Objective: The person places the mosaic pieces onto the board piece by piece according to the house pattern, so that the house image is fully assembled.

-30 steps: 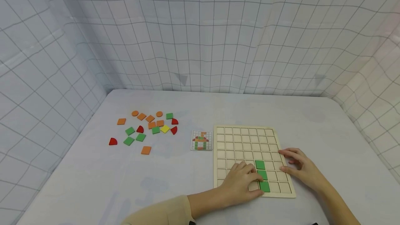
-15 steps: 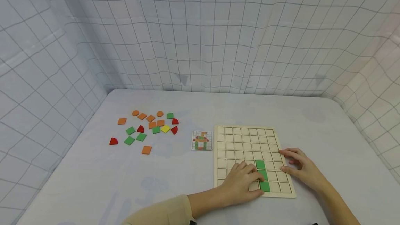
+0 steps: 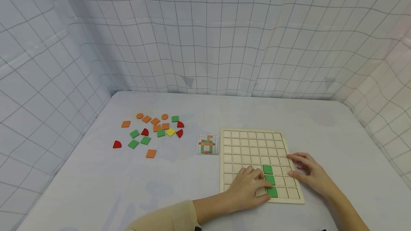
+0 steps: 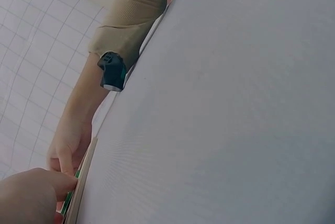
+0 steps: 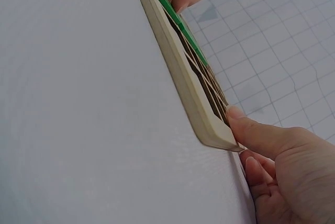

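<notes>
A cream wooden board (image 3: 242,159) with a grid of square cells lies on the table, right of centre. Three green square tiles sit in one column near its front edge; the front tile (image 3: 272,192) is partly covered by fingers. My left hand (image 3: 245,190) reaches over the board's front part, its index fingertip on the green tiles and its thumb at the front edge. My right hand (image 3: 311,174) holds the board's right rim. In the right wrist view, the thumb (image 5: 261,132) lies on the rim (image 5: 209,130), with the other fingers curled beside it.
A small picture card (image 3: 208,144) with a coloured grid pattern lies just left of the board. Farther left are scattered loose pieces: green tiles (image 3: 145,140), orange tiles (image 3: 151,153), orange discs (image 3: 165,116), red quarter-rounds (image 3: 117,144) and a yellow tile (image 3: 170,132).
My left index fingertip has shifted slightly to the right and toward the front over the green tiles. The right hand stays at the rim, and the board and loose pieces lie as before.
</notes>
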Tool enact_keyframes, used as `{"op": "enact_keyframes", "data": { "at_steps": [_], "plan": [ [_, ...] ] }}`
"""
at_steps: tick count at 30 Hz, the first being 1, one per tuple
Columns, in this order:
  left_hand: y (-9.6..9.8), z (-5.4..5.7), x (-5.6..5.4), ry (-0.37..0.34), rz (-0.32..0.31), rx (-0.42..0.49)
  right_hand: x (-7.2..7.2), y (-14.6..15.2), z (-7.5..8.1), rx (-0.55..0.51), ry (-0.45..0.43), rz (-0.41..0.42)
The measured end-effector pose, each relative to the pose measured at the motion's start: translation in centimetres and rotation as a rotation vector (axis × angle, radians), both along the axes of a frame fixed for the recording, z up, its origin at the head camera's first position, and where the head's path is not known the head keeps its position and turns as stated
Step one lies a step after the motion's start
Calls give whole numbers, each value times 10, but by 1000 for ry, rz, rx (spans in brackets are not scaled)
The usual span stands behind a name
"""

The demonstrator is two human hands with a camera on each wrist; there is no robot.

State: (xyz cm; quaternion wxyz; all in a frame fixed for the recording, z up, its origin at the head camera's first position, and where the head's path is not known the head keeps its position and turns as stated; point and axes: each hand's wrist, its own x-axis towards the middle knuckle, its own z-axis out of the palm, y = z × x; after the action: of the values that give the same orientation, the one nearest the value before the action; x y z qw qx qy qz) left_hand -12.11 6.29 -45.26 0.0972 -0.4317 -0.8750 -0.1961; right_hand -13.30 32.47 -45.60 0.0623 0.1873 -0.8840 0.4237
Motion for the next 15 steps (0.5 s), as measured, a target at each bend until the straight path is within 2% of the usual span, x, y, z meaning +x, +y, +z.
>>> {"op": "enact_keyframes", "data": {
  "at_steps": [5,9,12,15],
  "plan": [
    [-3,3,-3,-49,-32,57,0,-1,1,-6,0,1],
    [-15,12,-12,-99,-38,140,0,0,1,0,14,2],
    [-34,22,-21,-138,15,180,0,0,0,14,11,-7],
    [-58,26,-31,-162,74,229,-1,1,-2,22,-9,-21]
  ]
}}
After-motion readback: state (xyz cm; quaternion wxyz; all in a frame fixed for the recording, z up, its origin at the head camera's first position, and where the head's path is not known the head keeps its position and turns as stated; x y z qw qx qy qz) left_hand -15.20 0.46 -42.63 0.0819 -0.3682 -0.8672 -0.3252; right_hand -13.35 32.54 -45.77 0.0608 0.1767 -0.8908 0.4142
